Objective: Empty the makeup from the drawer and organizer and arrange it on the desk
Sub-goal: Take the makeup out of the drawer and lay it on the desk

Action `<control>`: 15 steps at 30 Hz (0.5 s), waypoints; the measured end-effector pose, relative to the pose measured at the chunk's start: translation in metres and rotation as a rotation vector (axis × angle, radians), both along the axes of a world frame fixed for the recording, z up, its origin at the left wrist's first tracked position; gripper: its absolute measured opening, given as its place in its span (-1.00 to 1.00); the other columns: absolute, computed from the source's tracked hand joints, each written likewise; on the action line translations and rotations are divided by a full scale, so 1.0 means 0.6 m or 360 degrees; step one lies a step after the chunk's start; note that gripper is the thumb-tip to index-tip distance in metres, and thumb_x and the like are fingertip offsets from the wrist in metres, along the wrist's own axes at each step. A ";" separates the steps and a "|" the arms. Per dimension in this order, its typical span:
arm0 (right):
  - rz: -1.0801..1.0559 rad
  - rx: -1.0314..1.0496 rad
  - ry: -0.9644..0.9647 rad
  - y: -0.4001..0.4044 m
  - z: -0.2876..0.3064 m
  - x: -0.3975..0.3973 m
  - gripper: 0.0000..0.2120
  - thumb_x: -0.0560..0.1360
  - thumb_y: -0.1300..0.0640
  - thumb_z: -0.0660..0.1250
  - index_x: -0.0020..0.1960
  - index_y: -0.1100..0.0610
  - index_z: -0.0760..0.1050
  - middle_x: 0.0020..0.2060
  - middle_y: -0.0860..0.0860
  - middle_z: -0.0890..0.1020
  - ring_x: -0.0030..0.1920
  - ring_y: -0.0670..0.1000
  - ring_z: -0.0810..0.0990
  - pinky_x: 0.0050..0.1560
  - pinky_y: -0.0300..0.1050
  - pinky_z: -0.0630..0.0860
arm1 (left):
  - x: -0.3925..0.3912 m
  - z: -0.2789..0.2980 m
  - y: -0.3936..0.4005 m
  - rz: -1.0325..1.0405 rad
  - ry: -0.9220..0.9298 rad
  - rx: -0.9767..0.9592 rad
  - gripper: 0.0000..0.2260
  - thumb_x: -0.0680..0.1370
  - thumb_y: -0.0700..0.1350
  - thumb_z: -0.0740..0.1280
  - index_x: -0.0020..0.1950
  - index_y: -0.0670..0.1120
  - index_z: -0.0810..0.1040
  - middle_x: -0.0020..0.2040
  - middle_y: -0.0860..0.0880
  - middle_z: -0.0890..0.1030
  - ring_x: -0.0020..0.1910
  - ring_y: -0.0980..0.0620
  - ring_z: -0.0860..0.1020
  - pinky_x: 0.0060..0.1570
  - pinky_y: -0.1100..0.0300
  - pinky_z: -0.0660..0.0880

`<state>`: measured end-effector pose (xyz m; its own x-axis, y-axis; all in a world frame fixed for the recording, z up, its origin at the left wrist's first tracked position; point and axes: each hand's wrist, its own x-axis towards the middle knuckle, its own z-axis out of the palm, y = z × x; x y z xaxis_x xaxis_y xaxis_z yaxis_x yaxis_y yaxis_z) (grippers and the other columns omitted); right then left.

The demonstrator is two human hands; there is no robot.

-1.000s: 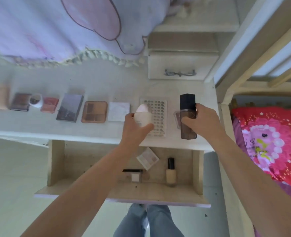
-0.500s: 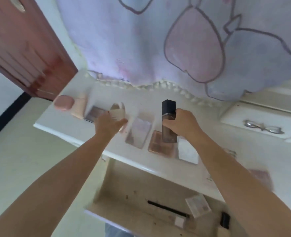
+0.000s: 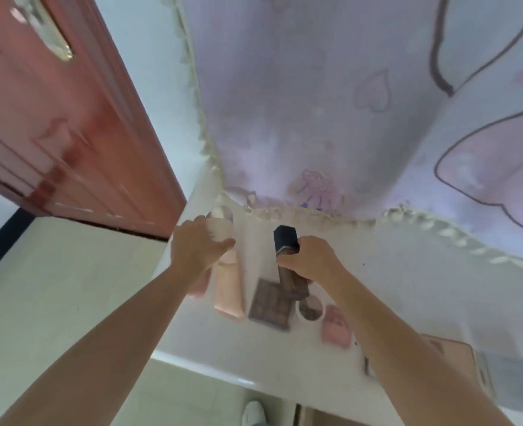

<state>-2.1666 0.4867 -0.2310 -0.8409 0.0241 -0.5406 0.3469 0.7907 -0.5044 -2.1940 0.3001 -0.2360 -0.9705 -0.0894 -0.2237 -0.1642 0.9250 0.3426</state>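
Note:
My left hand (image 3: 197, 250) grips a pale rounded bottle (image 3: 220, 224) above the far left end of the white desk (image 3: 407, 284). My right hand (image 3: 307, 261) holds a tall brown foundation bottle with a black cap (image 3: 285, 241), upright over the row of makeup. Below the hands lie a peach tube (image 3: 227, 290), a dark eyeshadow palette (image 3: 271, 302), a small round jar (image 3: 311, 307) and a pink compact (image 3: 335, 325). More palettes (image 3: 457, 358) lie at the right, partly behind my right arm.
A red-brown door (image 3: 69, 133) stands open at the left. A lilac curtain with frilled hem (image 3: 346, 118) hangs over the back of the desk. The desk's front edge (image 3: 207, 368) runs across the bottom, with floor (image 3: 54, 302) to the left.
Both hands moved left along the desk with their bottles, and the view swung left with them. The drawer has dropped out of view.

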 end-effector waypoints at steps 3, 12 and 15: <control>0.0011 0.0043 -0.0057 -0.024 -0.016 -0.026 -0.76 0.40 0.06 0.30 -0.33 0.11 0.28 -0.42 -0.02 0.40 -0.42 -0.07 0.39 -0.43 -0.23 0.34 | -0.028 -0.023 -0.025 -0.0013 -0.0069 -0.0043 -0.46 0.36 0.18 0.33 0.11 -0.22 0.44 0.04 -0.19 0.55 0.11 -0.17 0.48 0.07 0.12 0.35; 0.0071 0.0205 0.0036 -0.064 -0.037 -0.112 -0.69 0.42 0.06 0.28 -0.40 0.13 0.26 -0.44 0.00 0.34 -0.37 -0.02 0.40 -0.39 -0.21 0.29 | -0.078 -0.069 -0.049 -0.0112 -0.0161 -0.0111 -0.52 0.37 0.12 0.39 0.12 -0.17 0.42 0.08 -0.15 0.51 0.17 -0.17 0.41 0.08 0.10 0.35; 0.0037 0.0252 0.0136 -0.071 -0.041 -0.151 -0.66 0.42 0.04 0.29 -0.41 0.12 0.23 -0.43 -0.01 0.32 -0.41 -0.06 0.32 -0.41 -0.21 0.24 | -0.089 -0.080 -0.048 -0.0123 -0.0109 -0.0108 -0.50 0.37 0.13 0.40 0.11 -0.19 0.42 0.07 -0.17 0.52 0.16 -0.19 0.42 0.12 0.08 0.35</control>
